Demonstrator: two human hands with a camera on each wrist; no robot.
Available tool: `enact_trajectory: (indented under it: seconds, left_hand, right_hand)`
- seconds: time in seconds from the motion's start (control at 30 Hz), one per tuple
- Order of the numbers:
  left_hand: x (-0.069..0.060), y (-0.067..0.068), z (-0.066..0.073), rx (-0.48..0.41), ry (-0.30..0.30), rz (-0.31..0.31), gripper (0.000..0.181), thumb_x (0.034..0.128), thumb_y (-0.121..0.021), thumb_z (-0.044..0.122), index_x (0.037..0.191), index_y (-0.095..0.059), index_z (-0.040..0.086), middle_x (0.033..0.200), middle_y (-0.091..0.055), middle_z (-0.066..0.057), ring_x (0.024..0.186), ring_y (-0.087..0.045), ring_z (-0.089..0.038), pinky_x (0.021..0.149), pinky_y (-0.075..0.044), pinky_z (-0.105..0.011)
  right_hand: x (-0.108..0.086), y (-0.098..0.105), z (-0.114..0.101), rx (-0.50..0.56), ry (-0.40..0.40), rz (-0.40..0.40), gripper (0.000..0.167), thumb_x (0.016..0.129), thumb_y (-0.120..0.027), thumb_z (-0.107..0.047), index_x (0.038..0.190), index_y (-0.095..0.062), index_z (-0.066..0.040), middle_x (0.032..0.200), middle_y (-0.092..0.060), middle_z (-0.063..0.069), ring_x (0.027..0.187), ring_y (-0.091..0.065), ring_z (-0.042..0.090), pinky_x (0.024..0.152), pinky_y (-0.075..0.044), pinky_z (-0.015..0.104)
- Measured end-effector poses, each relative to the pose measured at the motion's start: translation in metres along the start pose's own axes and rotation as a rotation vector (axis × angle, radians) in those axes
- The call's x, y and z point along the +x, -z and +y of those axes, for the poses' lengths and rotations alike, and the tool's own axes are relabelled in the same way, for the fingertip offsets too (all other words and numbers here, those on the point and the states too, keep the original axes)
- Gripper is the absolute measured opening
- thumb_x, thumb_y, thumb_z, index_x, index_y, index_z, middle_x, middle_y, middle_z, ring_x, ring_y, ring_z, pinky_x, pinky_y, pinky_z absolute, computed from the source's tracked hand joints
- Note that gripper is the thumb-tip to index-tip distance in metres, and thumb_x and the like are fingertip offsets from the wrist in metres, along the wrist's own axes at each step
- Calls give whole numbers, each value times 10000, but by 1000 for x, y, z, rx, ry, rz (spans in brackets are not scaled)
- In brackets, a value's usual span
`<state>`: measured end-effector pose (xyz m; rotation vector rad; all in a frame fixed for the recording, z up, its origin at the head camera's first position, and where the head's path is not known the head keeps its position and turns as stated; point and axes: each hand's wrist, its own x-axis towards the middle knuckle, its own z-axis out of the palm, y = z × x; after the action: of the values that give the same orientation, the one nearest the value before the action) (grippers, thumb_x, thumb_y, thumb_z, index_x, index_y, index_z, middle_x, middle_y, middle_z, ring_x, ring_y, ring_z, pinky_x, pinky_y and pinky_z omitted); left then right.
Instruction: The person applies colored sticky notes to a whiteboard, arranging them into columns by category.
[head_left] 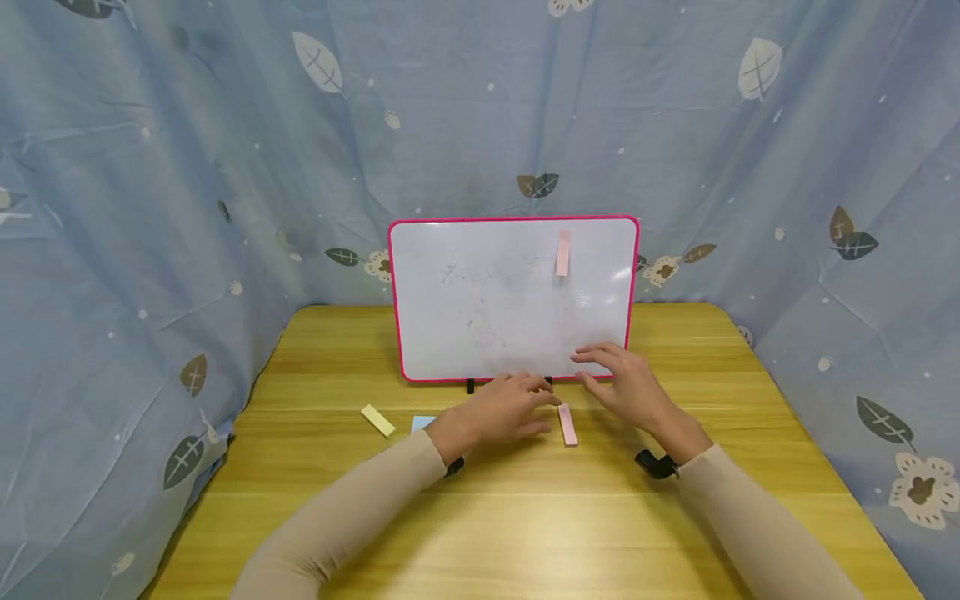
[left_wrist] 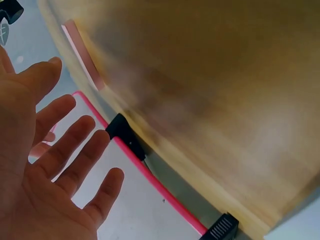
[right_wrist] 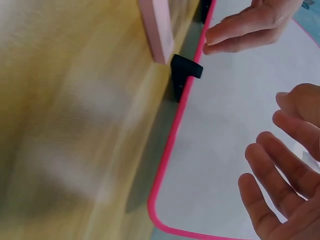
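My left hand [head_left: 504, 410] hovers over the table with fingers spread and relaxed, holding nothing. Just right of its fingertips lies a pad of narrow pink sticky notes [head_left: 567, 425]; the left wrist view shows this pink pad [left_wrist: 84, 55] apart from the hand. My right hand [head_left: 630, 390] is raised before the whiteboard's lower right corner, its fingers loosely bent and nothing between them. The whiteboard [head_left: 480, 300], rimmed in pink, stands upright behind both hands. One pink sticky note [head_left: 562, 254] is stuck to its upper right part.
Left of my left hand lies a narrow yellow sticky-note pad [head_left: 378, 421]. A light blue pad [head_left: 422, 423] is partly hidden by the left wrist. Black feet [right_wrist: 182, 75] hold the board's lower edge. A blue patterned curtain [head_left: 465, 108] surrounds the wooden table [head_left: 525, 533].
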<state>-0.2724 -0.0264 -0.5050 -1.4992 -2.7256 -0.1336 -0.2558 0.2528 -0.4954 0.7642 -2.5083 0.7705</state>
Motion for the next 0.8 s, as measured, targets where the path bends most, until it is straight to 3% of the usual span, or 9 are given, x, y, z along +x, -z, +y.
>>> enact_trajectory:
  seconds: [0.17,0.33,0.57,0.8]
  left_hand:
    - [0,-3,5,-13,5,-33,521,1148,-731,536,1603,-708,282,1649,-668,20,1549,-647,-244,1301,-541,-493]
    - [0,-6,8,-17,-6,-34,508,1148,-731,536,1590,-720,284,1641,-673,27,1522,-655,-226,1248,-570,-476]
    - [-1,-9,11,-28,-13,-46,487,1163,-714,515,1584,-728,271,1646,-677,2,1517,-667,-235,1221,-594,-503]
    - [-1,-10,13,-25,-9,-58,475,1164,-717,499,1577,-732,264,1648,-679,26,1543,-651,-227,1243,-580,-506]
  right_hand:
    - [-10,-5,2,16,-18,-58,316,1020,-898,-64,1331,-846,-45,1413,-819,144,1262,-814,388,995,-686,596]
    - [-16,-7,3,24,-40,-92,298,1043,-882,-97,1337,-849,-60,1410,-815,129,1241,-817,373,1011,-684,594]
    - [-21,-8,-1,29,-78,-202,246,1068,-857,-121,1312,-869,-87,1403,-823,109,1303,-792,381,1098,-657,618]
    - [-26,-11,0,30,-56,-266,205,1061,-864,-110,1266,-880,-106,1380,-831,104,1281,-802,355,1085,-663,591]
